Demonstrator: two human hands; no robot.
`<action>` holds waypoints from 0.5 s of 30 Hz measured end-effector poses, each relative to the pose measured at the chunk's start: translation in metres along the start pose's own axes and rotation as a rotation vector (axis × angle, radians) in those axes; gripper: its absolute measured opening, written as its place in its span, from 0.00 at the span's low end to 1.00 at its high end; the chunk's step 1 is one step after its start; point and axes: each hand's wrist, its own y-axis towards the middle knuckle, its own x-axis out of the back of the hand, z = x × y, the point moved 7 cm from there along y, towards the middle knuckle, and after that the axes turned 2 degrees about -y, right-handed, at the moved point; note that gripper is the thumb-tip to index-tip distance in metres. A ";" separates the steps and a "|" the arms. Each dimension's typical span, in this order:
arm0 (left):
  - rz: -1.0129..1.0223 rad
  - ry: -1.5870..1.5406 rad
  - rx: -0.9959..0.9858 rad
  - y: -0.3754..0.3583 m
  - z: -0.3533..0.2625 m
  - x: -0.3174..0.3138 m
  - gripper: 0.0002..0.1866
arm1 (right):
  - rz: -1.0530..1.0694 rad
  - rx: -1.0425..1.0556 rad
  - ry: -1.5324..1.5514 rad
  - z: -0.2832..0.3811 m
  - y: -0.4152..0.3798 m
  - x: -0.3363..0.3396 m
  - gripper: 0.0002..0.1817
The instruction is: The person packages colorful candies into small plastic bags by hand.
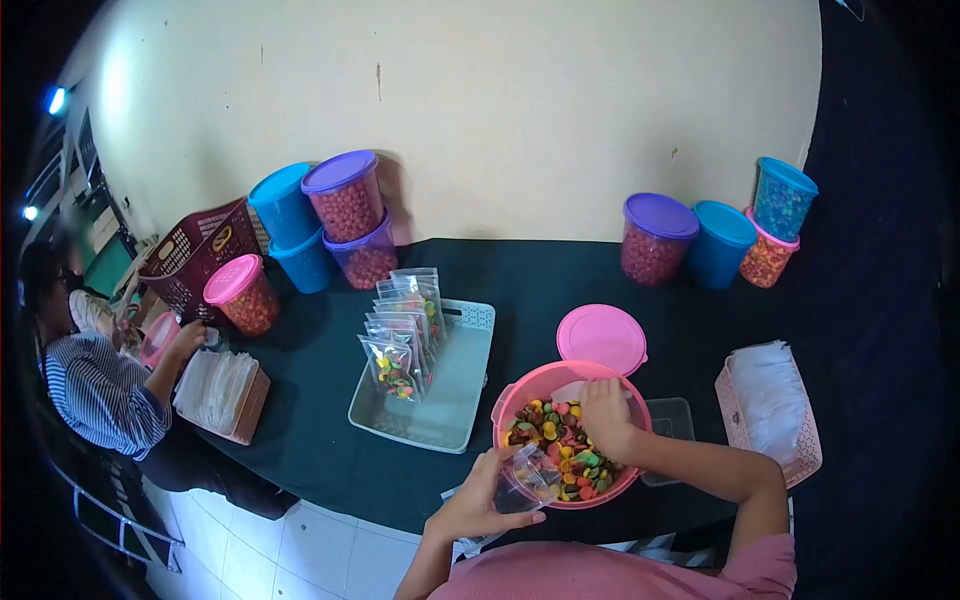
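Round pink plastic tub [545, 378]: lower centre of frame. Right hand [607, 418]: at tub's upper right, fingers bent downward; grip cannot be told. Left hand [475, 508]: gripping clear plastic bag [530, 475] over tub's lower-left rim, below-left of right hand. Small multicoloured discs [570, 455]: inside tub.
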 end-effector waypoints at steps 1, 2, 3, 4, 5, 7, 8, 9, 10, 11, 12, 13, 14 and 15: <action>0.003 -0.002 0.000 -0.001 0.000 -0.001 0.46 | 0.003 -0.001 0.000 0.003 -0.001 -0.002 0.21; -0.016 0.003 -0.011 -0.003 0.001 -0.001 0.46 | 0.043 0.005 0.066 0.007 -0.003 -0.006 0.21; -0.036 0.009 -0.024 -0.004 0.001 0.000 0.46 | 0.081 0.010 0.130 0.007 -0.003 -0.007 0.20; -0.038 0.008 -0.028 -0.003 0.002 0.000 0.46 | 0.155 0.011 0.303 0.003 -0.004 -0.010 0.19; -0.046 -0.044 -0.029 -0.003 0.003 0.001 0.46 | 0.155 0.012 0.297 -0.005 -0.005 -0.006 0.19; -0.061 -0.105 -0.031 -0.003 0.003 0.002 0.45 | 0.259 0.049 0.647 -0.010 -0.010 -0.006 0.19; -0.056 -0.092 -0.036 -0.001 0.000 0.003 0.45 | 0.262 0.055 0.639 -0.007 -0.009 -0.007 0.19; -0.048 -0.078 -0.040 -0.001 -0.002 0.003 0.45 | 0.287 0.033 0.723 0.001 -0.008 -0.012 0.18; -0.048 -0.083 -0.040 0.000 -0.002 0.004 0.45 | 0.311 0.008 0.810 0.005 -0.008 -0.016 0.18; -0.042 -0.015 -0.034 0.001 -0.001 0.004 0.45 | 0.313 0.006 0.808 0.004 -0.007 -0.017 0.18; -0.037 0.055 -0.029 0.002 -0.001 0.005 0.45 | 0.407 0.019 0.872 0.005 -0.007 -0.023 0.19; -0.039 0.058 -0.032 0.003 -0.001 0.005 0.45 | 0.498 0.033 0.936 0.007 -0.006 -0.027 0.21; -0.042 0.011 -0.033 0.002 -0.003 0.007 0.45 | 0.476 0.056 1.003 0.005 -0.006 -0.024 0.21; -0.046 -0.035 -0.031 0.001 -0.003 0.008 0.45 | 0.470 0.058 1.005 0.003 -0.005 -0.019 0.21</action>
